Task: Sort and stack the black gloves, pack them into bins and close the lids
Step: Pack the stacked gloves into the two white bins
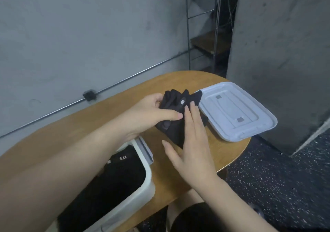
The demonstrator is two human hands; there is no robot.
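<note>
Bin (142,187), at 7 o'clock on the table (80,124), is holding black gloves (110,181). Left hand (150,112) is pinching a bundle of gloves (178,110) at centre. Right hand (191,142), fingers straight, is pressing flat on the bundle. Lid (235,110) is lying at 3 o'clock, touching it.

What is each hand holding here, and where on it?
The left hand grips the stack of black gloves at its left edge. The right hand lies flat on the stack with straight fingers, gripping nothing.
</note>
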